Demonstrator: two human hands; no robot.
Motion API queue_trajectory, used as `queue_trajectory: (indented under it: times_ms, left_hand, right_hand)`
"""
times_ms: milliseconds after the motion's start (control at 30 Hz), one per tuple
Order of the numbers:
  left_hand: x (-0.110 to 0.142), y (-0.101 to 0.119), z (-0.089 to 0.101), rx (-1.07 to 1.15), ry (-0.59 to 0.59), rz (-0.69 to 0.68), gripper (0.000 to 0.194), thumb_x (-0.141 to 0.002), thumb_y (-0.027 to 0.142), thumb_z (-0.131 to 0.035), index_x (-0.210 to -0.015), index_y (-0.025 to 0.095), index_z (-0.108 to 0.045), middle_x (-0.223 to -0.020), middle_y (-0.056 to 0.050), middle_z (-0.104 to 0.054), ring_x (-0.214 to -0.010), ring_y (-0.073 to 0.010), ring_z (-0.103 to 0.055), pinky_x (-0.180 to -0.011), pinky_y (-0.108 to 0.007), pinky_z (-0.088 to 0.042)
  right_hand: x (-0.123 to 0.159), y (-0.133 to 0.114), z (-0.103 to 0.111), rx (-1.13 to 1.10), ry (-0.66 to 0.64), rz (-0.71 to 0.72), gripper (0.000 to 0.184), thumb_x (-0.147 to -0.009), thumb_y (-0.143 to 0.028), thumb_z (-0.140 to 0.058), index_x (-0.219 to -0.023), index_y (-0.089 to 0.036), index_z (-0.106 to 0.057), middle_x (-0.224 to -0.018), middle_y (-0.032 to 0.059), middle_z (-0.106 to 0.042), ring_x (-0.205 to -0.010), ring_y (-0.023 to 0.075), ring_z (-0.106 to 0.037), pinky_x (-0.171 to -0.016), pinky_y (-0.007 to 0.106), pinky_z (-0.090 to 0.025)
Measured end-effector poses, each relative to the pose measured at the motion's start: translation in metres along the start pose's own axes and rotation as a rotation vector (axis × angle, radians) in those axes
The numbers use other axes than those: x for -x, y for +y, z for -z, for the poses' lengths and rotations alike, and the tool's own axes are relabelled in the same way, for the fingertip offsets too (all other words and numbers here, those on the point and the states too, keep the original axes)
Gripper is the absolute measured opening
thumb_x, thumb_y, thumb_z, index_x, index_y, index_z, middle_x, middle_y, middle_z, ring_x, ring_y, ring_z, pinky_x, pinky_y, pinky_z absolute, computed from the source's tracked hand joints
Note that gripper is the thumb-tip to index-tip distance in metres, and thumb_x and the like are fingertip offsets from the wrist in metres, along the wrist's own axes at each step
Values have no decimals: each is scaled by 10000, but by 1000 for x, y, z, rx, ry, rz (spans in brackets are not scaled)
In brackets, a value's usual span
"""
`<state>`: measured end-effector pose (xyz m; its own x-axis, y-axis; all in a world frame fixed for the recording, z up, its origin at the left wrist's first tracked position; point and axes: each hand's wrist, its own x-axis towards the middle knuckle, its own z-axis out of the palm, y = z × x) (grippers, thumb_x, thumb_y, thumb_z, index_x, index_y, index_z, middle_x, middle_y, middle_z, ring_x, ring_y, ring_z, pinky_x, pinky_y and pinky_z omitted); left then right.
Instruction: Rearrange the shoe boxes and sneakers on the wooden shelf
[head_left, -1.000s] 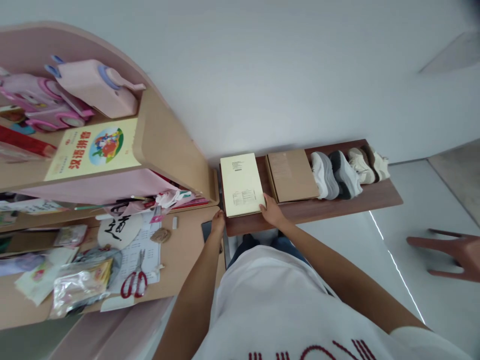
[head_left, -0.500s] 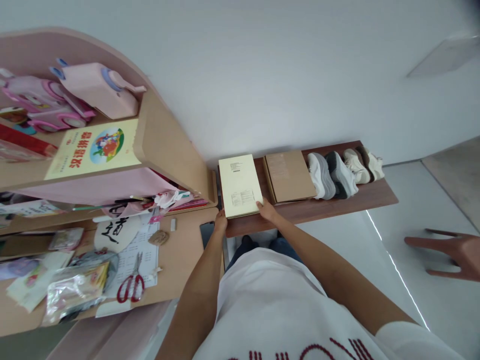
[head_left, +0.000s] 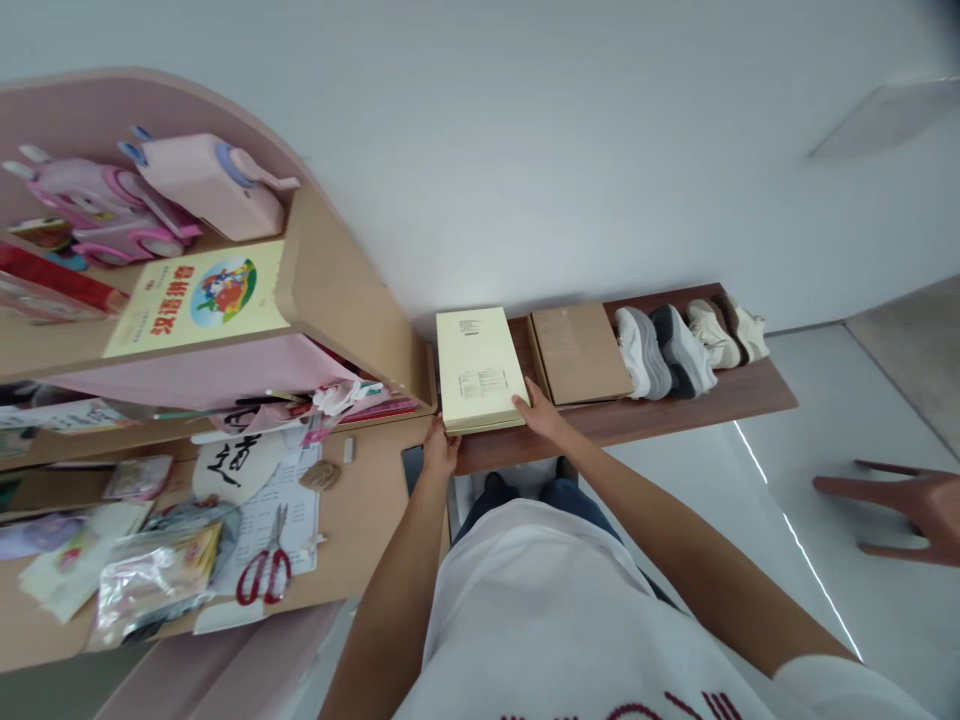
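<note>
The left hand (head_left: 441,448) is gripping the box (head_left: 481,365) at its near left corner, and the right hand (head_left: 541,412) is clasping its near right corner, thumb on top. It is occupying the left end of the shelf (head_left: 712,405); whether it is resting there fully is unclear. A carton (head_left: 583,355) is sitting just right of it, shoes (head_left: 682,350) farther right. Scissors (head_left: 274,546) are lying on the left desk (head_left: 360,520).

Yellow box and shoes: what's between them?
In the head view, a strip of board, the right hand and a cardboard box lie between the yellow box and shoes.
</note>
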<state>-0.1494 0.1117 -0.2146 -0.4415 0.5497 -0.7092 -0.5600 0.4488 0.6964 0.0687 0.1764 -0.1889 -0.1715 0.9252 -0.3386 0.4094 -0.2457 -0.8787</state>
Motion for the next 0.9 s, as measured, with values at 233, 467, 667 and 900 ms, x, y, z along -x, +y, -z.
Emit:
queue_trajectory:
  times_ms: [233,467,667,900]
  left_hand:
    - [16,19,-6,26,-22,-60,261,-829,427,-716,-943,196,-673,-897,-40,-714,-846,-157,-672,-757,-296,-578]
    - [37,29,-16,-77,0,-248,380,-732,493,-793,-863,157,-674,-824,-31,-681,-860,-181,-679,-761,-319,-597]
    - [47,29,-11,-197,49,-391,362,-784,473,-744,-955,155,-713,-946,-82,-734,-968,-237,-691,-853,-354,-571]
    - [61,35,-19,-414,162,-604,331,-740,332,-787,-1016,157,-732,-991,-102,-748,-985,-273,-684,-964,-376,-497]
  right_hand:
    - [8,3,-4,39,20,81,664,-938,-542,-511,-1506,-202,-464,-1545,97,-495,-1489,268,-368,-1244,456,-267]
    - [10,3,-7,69,2,-21,721,-924,-640,-502,-1494,-200,-492,-1628,100,-362,-1567,267,-160,-1263,476,-195]
    - [18,-15,-17,24,-93,-20,753,-902,-670,-541,-1508,-228,-477,-1633,75,-357,-1558,265,-195,-1275,472,-163]
    - [27,-35,-36,-159,-106,1,867,-847,-739,-579,-1538,-237,-431,-1590,71,-431,-1494,263,-367,-1257,452,-241]
